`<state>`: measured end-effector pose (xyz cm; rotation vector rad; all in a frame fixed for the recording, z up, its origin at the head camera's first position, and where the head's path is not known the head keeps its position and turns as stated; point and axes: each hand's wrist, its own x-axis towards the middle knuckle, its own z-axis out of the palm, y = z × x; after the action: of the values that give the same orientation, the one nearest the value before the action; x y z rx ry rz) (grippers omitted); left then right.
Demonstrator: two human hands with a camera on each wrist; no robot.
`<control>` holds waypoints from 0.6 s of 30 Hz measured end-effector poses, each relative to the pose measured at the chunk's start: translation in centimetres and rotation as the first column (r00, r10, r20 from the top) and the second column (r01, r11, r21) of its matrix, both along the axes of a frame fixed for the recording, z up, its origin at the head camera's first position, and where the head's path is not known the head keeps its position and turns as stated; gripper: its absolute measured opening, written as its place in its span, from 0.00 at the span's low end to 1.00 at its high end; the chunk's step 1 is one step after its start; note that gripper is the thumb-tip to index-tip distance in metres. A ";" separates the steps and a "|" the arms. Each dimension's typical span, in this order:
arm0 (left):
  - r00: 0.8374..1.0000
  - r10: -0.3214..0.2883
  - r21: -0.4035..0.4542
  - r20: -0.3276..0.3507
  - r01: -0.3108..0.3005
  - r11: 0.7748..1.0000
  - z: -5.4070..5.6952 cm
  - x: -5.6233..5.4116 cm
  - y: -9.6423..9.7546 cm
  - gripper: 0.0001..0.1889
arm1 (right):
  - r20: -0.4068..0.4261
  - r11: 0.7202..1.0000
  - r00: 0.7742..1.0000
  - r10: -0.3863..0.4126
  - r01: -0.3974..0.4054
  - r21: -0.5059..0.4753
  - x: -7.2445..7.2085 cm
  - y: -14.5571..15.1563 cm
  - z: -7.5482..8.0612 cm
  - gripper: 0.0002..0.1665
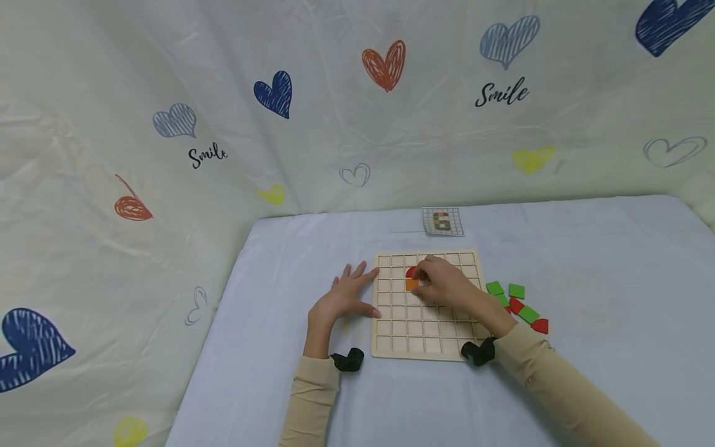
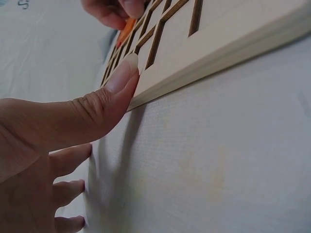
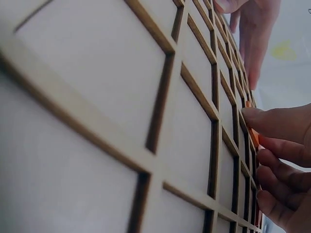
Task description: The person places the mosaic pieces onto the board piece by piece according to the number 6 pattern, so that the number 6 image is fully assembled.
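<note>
A light wooden grid board (image 1: 391, 355) lies on the table. My left hand (image 1: 345, 298) is spread at its left side, with the thumb and a fingertip touching the frame; the left wrist view shows that thumb (image 2: 109, 92) on the edge. Over the upper middle squares, my right hand (image 1: 444, 282) has its thumb and index finger at an orange square tile (image 1: 411, 284), seemingly pinching it. In the right wrist view, the orange tile (image 3: 254, 137) shows between thumb and index finger. A red tile with a rounded corner (image 1: 410, 272) sits just above it, partly covered by the fingers.
Right of the board lie loose green tiles (image 1: 516, 290) and red tiles (image 1: 540, 326), several in all. Behind it is a pattern card (image 1: 443, 221) with a coloured figure on a grid. A white cloth with printed hearts (image 1: 385, 65) hangs behind the table.
</note>
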<state>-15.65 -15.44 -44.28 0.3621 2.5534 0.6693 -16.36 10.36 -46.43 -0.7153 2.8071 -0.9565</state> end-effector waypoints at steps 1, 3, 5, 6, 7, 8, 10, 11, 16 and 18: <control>1.000 0.000 0.001 0.000 0.000 1.000 0.0 0.0 0.0 0.53 | 0.004 1.000 1.000 -0.005 0.005 -0.001 0.0 0.0 0.0 0.14; 1.000 0.000 0.002 0.001 0.000 1.000 0.0 0.0 0.0 0.53 | 0.011 1.000 1.000 -0.011 0.011 -0.007 -0.1 0.0 0.0 0.14; 1.000 -0.001 0.006 -0.003 0.001 1.000 0.0 0.0 0.0 0.53 | 0.016 1.000 1.000 -0.013 0.014 -0.022 -0.2 -0.1 -0.1 0.14; 1.000 -0.001 0.005 -0.002 0.001 1.000 0.0 0.0 0.0 0.53 | 0.018 0.999 1.000 -0.013 0.014 -0.029 -0.2 -0.1 -0.1 0.14; 1.000 -0.001 0.003 -0.001 0.001 1.000 0.0 0.0 0.0 0.53 | 0.019 0.999 1.000 -0.013 0.014 -0.037 -0.2 -0.1 -0.2 0.14; 1.000 -0.002 0.003 -0.001 0.002 1.000 0.0 0.0 0.0 0.53 | 0.021 0.999 1.000 -0.010 0.011 -0.046 -0.3 -0.1 -0.3 0.14; 1.000 -0.003 0.003 -0.003 0.003 1.000 0.0 0.0 0.0 0.53 | 0.026 0.998 1.000 -0.002 0.004 -0.067 -0.4 -0.1 -0.4 0.14; 1.000 -0.004 0.002 -0.003 0.004 1.000 0.0 0.0 -0.1 0.53 | 0.029 0.997 1.000 0.001 0.001 -0.079 -0.4 -0.2 -0.5 0.13; 1.000 -0.010 0.007 -0.006 0.010 1.000 0.0 0.0 -0.1 0.53 | 0.056 0.990 0.998 0.022 -0.014 -0.138 -0.5 -0.3 -0.6 0.12; 1.000 -0.012 0.012 -0.007 0.012 1.000 0.1 0.0 0.0 0.53 | 0.063 0.989 0.998 0.031 -0.021 -0.148 -0.5 -0.4 -0.6 0.11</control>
<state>-15.66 -15.46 -44.23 0.3841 2.5524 0.6798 -16.88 9.96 -47.03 -0.7215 2.6862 -1.1698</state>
